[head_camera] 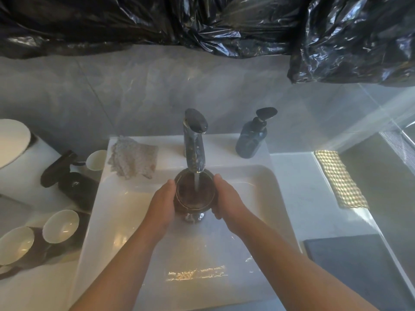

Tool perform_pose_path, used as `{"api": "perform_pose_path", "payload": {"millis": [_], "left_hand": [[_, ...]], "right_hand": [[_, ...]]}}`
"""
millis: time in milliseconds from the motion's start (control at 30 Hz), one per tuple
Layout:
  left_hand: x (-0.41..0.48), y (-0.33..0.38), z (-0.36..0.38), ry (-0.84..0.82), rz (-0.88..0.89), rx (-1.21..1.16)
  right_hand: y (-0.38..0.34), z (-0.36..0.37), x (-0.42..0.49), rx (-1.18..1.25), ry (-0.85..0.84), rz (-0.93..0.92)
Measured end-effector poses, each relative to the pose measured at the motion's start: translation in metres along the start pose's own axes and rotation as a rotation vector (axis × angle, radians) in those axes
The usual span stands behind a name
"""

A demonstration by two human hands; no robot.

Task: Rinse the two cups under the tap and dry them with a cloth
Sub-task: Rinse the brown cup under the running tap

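A dark brown cup [193, 194] sits upright under the chrome tap [195, 142], and water runs from the spout into it. My left hand [162, 204] presses against its left side and my right hand [226, 198] against its right side, above the white sink [258, 182]. A crumpled beige cloth [132, 159] lies on the sink's back left ledge. Two dark cups with pale insides, cup one [60, 225] and cup two [16, 244], lie on the counter at the left.
A dark soap dispenser [252, 138] stands right of the tap. Left of the sink are a small white cup [96, 160], a dark bottle-like object [67, 176] and a white container [13, 140]. Black plastic sheeting [202, 25] hangs above. Glass panel [381, 122] at right.
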State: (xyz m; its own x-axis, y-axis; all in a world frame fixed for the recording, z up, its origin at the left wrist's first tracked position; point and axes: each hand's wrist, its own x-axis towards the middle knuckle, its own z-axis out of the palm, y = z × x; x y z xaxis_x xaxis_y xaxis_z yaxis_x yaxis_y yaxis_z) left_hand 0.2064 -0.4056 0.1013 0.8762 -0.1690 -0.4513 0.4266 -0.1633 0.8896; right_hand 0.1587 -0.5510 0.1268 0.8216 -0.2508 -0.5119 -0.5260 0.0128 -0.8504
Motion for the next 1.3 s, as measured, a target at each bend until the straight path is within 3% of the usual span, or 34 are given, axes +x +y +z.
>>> {"api": "perform_pose_path", "payload": {"millis": [233, 633, 967, 1167, 1300], "left_hand": [[0.009, -0.008, 0.004, 0.004, -0.099, 0.005], [0.016, -0.016, 0.006, -0.027, -0.176, -0.055], [0.017, -0.011, -0.001, 0.041, -0.088, -0.135], [0.005, -0.005, -0.007, 0.111, 0.081, -0.112], [0.001, -0.003, -0.011, 0.101, 0.176, -0.062]], "right_hand": [[0.004, -0.008, 0.0, -0.114, 0.01, -0.127], [0.009, -0.007, 0.002, -0.091, 0.044, -0.131], [0.016, -0.007, 0.013, 0.046, 0.008, -0.063], [0.029, 0.0, 0.033, 0.095, -0.03, 0.008], [0.035, 0.006, 0.04, 0.254, -0.092, 0.103]]}}
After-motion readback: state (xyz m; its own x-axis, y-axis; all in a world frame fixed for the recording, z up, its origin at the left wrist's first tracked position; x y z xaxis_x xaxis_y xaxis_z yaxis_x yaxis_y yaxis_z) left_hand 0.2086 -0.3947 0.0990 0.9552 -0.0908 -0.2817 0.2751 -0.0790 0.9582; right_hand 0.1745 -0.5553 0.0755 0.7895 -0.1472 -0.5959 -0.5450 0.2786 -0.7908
